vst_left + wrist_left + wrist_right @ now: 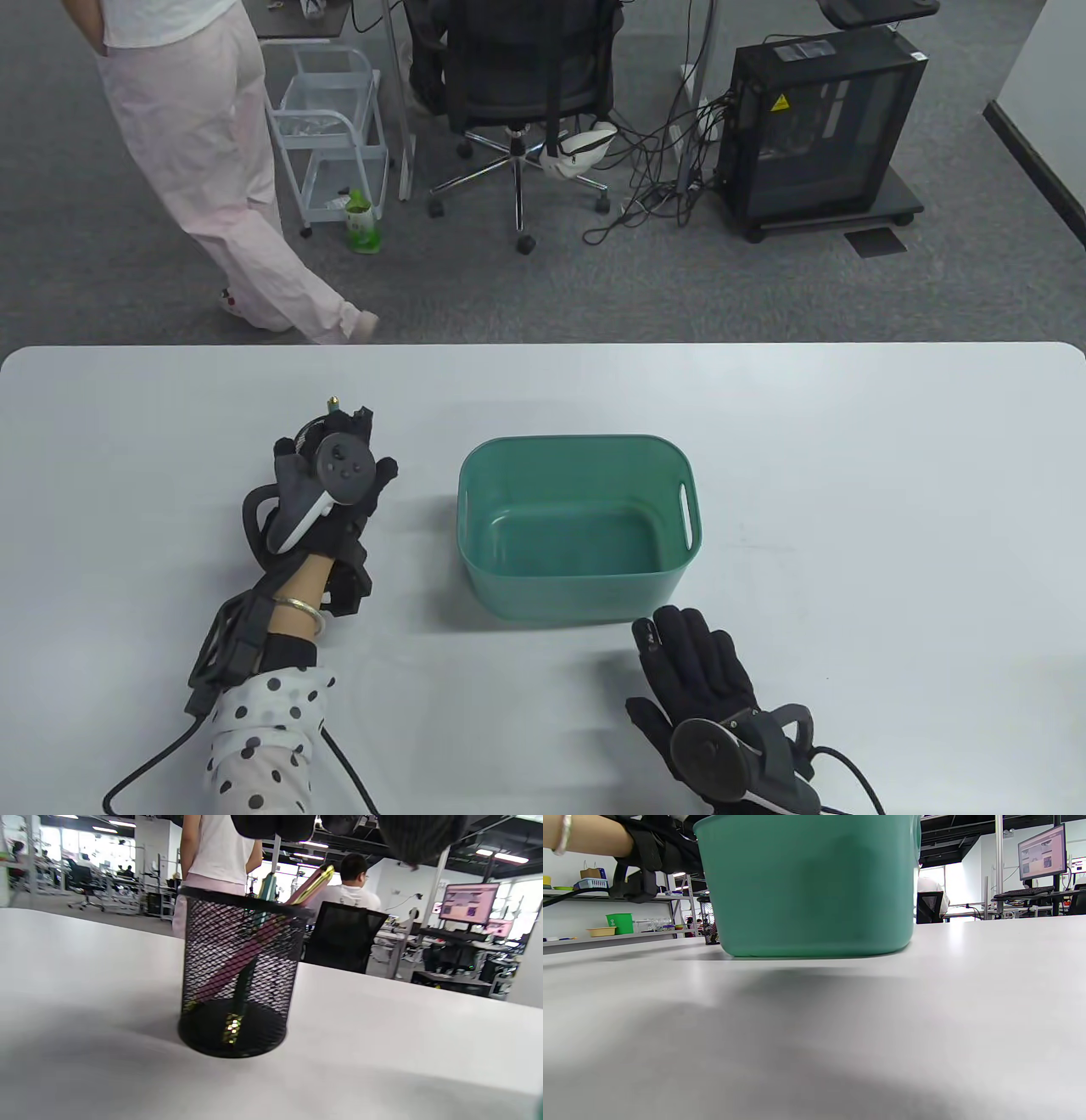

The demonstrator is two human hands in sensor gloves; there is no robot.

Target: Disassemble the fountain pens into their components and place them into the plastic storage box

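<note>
At far left, left hand (327, 492) above mesh pen cup (237, 971) of fountain pens (312, 885), grip hidden, impossible to tell. Centre: empty green storage box (579, 519). Near right, right hand (708, 679) flat, fingers straight. Likely step: pulling out the first pen, needing both hands.

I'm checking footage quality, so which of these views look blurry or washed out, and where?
Table view: sharp, evenly lit, soft glare on the table. Left wrist view: mesh pen holder slightly soft, windows behind blown out. Right wrist view: green storage box blurred, broad soft shadow on the foreground tabletop.
</note>
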